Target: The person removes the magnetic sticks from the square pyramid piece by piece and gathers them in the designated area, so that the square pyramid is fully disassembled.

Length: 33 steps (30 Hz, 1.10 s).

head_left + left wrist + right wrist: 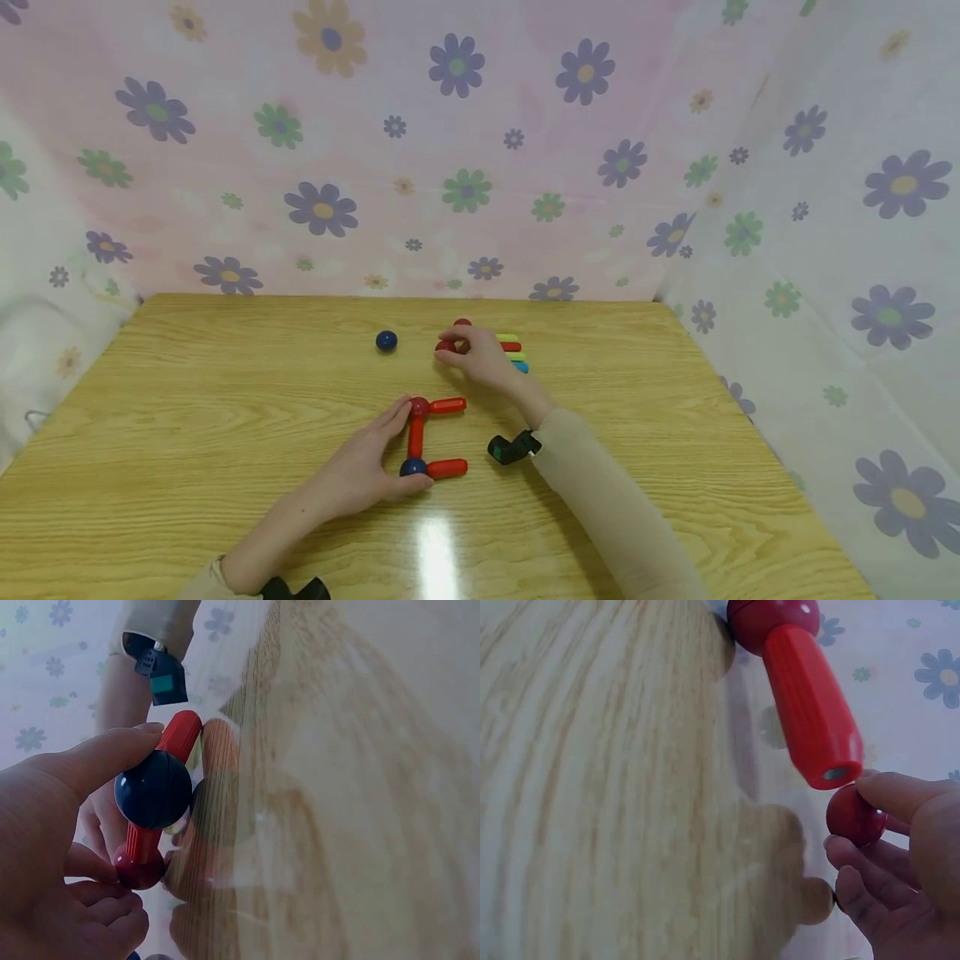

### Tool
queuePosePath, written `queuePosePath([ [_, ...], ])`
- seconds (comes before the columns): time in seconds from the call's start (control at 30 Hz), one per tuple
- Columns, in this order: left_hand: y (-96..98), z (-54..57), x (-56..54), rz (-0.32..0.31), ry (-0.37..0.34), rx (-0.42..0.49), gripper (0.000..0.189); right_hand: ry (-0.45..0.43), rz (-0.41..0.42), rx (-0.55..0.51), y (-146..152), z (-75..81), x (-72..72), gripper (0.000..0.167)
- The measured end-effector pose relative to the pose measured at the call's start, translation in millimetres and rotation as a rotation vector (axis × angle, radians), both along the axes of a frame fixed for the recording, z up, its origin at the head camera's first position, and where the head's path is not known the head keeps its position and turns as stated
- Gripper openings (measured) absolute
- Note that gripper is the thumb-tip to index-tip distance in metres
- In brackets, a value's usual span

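Observation:
A C-shaped frame of red magnetic rods [416, 438] lies on the table, with a red ball [418, 406] at its far corner and a dark blue ball [413, 467] at its near corner. My left hand [352, 471] spans it, thumb against the blue ball and fingers at the red one. In the left wrist view that blue ball [154, 789] sits under the thumb. Farther back, my right hand [483, 357] pinches a loose red ball [853, 816] between thumb and fingers. Another red ball [462, 322] shows just beyond that hand.
Beside the right hand lie yellow-green, red and blue rods, the blue rod [519, 367] nearest; the hand partly covers them. A loose dark blue ball [386, 341] rests farther left. Flowered cloth [465, 150] hangs behind the wooden table [225, 375] and at its sides.

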State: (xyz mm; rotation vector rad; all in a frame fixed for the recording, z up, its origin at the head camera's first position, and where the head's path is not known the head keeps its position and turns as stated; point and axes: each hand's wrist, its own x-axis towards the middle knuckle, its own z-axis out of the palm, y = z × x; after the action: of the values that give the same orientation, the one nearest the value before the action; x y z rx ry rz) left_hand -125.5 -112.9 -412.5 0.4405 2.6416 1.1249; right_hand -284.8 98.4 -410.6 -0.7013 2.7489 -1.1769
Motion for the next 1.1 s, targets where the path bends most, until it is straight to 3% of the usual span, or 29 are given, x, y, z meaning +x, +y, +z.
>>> queuePosePath([
  [0.57,0.6,-1.2,-0.7,0.002,-0.005,-0.002,0.109,0.047,0.019,0.012,-7,-12.5,-4.0,0.042],
  [1.1,0.6,-2.6,-1.9,0.004,0.001,-0.009,0.110,0.042,0.025,0.018,-8,-12.4,-3.4,0.045],
])
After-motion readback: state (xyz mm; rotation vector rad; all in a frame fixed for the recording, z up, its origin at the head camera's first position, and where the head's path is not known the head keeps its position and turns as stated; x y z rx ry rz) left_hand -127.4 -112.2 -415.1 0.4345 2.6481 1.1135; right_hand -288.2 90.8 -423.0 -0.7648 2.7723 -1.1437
